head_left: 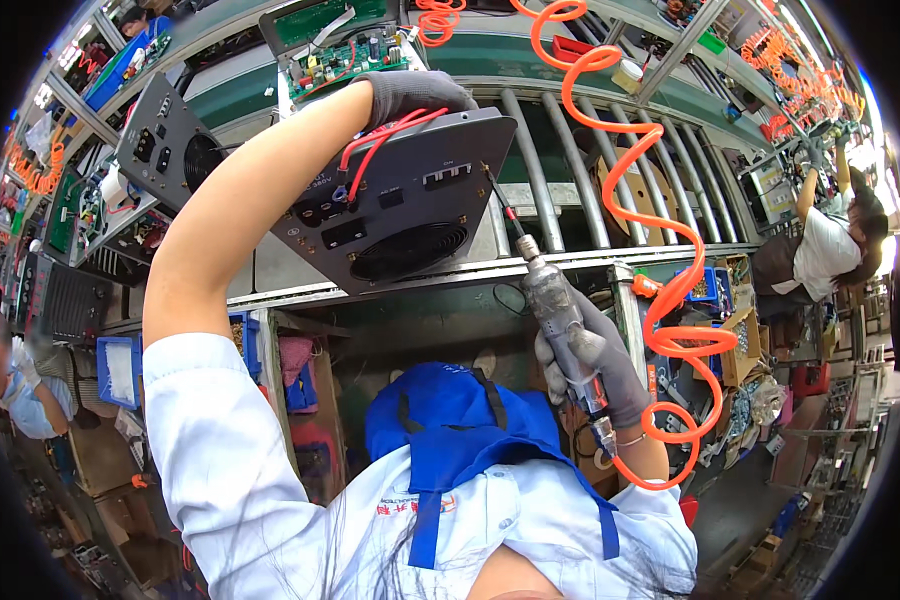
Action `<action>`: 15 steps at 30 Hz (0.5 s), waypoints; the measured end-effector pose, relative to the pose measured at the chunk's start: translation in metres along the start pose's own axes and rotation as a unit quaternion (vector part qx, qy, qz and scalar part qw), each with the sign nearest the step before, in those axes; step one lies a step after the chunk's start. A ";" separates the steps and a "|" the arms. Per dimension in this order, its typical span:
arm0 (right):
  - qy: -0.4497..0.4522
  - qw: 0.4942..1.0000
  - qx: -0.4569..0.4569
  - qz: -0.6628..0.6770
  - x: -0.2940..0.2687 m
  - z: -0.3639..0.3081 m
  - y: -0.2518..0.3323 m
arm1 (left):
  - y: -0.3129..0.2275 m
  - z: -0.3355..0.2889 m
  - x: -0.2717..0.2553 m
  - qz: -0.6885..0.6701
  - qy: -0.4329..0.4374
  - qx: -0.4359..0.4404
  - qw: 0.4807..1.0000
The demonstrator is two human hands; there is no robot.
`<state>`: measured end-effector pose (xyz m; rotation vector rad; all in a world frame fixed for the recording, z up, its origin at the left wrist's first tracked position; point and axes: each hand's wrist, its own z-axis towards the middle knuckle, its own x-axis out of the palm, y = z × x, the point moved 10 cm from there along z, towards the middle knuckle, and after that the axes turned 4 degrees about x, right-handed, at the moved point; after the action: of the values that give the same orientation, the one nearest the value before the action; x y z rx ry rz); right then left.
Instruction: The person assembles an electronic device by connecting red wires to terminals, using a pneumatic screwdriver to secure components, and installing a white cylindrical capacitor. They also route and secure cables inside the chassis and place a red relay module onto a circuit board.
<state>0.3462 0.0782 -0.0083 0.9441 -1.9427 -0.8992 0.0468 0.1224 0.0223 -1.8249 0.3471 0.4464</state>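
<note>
A black metal equipment unit (395, 222) stands tilted on the roller line, its panel with sockets, red wires (365, 170) and a round fan grille (410, 252) facing me. My left hand (415, 95), in a dark grey glove, grips the unit's far top edge, its fingertips partly hidden. In my gloved right hand (600, 350) is an air screwdriver (555, 300), fingers wrapped round its body. The thin bit points up and left, its tip at the panel's right edge; contact is hard to confirm. An orange coiled air hose (625, 205) runs from the tool's rear.
Metal rollers (585, 170) extend to the right of the unit. Beyond it lies a green circuit board (345, 65). Another black unit (160, 145) stands at left. Co-workers sit at far left and far right (825, 245). Blue bins (120, 370) flank the bench.
</note>
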 end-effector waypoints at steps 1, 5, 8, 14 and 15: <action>0.007 1.000 0.001 -0.006 0.003 0.001 0.000 | 0.000 0.000 -0.003 0.016 0.001 0.005 1.000; 0.026 1.000 -0.002 -0.004 0.008 0.007 0.001 | 0.008 0.020 -0.007 0.127 0.069 0.141 0.979; 0.035 0.999 0.002 0.023 0.007 0.008 -0.001 | -0.002 0.016 -0.001 0.120 0.069 0.145 0.980; 0.049 0.998 0.006 0.029 0.010 0.009 0.003 | 0.008 0.010 0.004 0.005 0.066 0.037 0.997; 0.051 0.998 0.007 0.031 0.010 0.008 0.003 | 0.005 0.007 0.005 0.026 0.060 0.024 0.998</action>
<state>0.3340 0.0737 -0.0060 0.9134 -1.8838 -0.7888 0.0480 0.1277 0.0140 -1.8025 0.4843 0.3610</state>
